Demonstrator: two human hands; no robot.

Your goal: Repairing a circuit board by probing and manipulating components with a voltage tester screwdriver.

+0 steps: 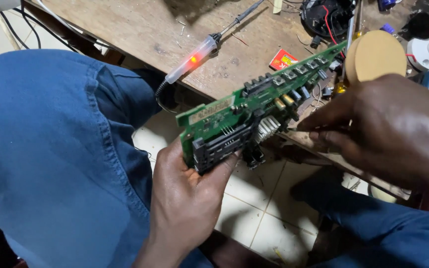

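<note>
My left hand grips the near end of a long green circuit board, fingers wrapped under a black slotted connector. The board tilts up and away toward the right, carrying black blocks, small buttons and a silver finned heat sink. My right hand is over the board's middle, fingertips pinched on a thin tool tip that touches the board beside the heat sink; the tool itself is mostly hidden.
A soldering iron with a glowing red light lies on the worn wooden bench. A round tan disc, a small red box and black parts with wires sit at the back. My blue-trousered knee fills the left; tiled floor shows below.
</note>
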